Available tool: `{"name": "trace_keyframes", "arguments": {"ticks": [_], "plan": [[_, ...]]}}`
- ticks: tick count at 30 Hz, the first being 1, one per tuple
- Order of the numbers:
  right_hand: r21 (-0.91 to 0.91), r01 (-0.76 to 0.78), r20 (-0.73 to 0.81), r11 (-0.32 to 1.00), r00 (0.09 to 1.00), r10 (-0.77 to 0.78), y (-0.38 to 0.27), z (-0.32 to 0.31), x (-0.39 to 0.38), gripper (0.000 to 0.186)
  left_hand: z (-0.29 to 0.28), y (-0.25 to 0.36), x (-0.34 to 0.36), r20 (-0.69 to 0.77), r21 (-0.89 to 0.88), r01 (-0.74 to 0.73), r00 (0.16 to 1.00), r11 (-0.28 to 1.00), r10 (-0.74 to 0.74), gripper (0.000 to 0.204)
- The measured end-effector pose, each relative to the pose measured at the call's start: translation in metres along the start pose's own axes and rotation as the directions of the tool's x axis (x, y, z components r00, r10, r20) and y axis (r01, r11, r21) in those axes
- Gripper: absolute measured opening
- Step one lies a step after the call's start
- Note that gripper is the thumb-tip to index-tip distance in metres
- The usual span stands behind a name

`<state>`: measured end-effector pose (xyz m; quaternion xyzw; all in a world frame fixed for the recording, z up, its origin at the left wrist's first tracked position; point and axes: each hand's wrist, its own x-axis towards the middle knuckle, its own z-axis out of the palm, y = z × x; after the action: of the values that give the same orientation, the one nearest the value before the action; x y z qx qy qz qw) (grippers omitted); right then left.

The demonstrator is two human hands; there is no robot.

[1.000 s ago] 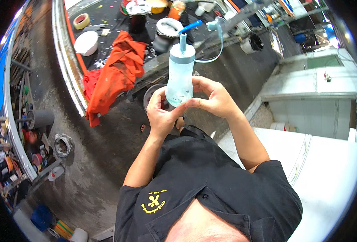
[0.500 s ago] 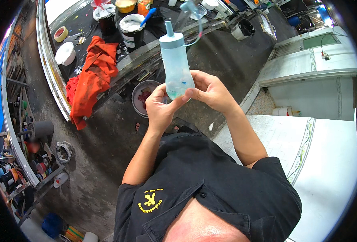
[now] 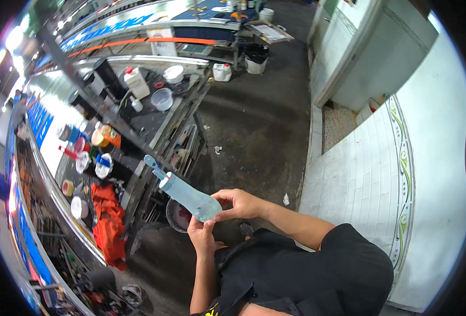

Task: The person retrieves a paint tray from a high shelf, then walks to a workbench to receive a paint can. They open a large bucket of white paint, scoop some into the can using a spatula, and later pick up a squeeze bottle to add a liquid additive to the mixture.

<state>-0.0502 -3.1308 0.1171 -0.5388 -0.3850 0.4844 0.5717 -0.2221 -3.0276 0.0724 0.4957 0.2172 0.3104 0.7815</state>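
Observation:
A translucent pale-blue squeeze bottle with a flip cap slants across the middle of the view, its capped end toward the upper left. My right hand grips the rounded base from the right, thumb and fingers closed on it. From below, my left hand pinches the same base with its fingertips. Small coloured specks show inside the bottle near the bottom. The cap's lid is hinged back, away from the bottle's body.
To the left runs a long workbench with paint tubs, an orange cloth and a clear plastic bowl. A round basin stands on the floor beneath the bottle. A white tiled wall rises on the right; a lined bin stands farther off.
The view has swung, bringing more of the bench and far floor into sight. The bottle has gone from nearly upright to slanting leftward. Both hands still hold its base.

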Motion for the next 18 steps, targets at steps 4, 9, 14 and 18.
{"name": "trace_keyframes", "arguments": {"ticks": [4,9,14,18], "plan": [[-0.004,0.019,-0.130,1.000,0.991,-0.019,0.008,-0.022,-0.034,0.059,0.029,-0.018,-0.001,0.053,0.086,0.075,0.995,0.993,-0.080,0.078],[-0.080,0.122,-0.288,0.989,0.947,-0.140,0.010,-0.039,-0.060,0.051,0.061,-0.011,0.006,0.176,0.223,0.051,0.980,0.974,-0.092,0.090],[-0.242,0.146,-0.319,0.959,0.922,-0.221,0.008,-0.059,-0.075,0.052,0.075,0.010,0.023,0.238,0.228,0.070,0.963,0.971,-0.125,0.109],[-0.302,0.142,-0.273,0.943,0.935,-0.228,0.005,-0.069,-0.084,0.054,0.077,0.023,0.032,0.304,0.330,0.043,0.941,0.943,-0.149,0.104]]}}
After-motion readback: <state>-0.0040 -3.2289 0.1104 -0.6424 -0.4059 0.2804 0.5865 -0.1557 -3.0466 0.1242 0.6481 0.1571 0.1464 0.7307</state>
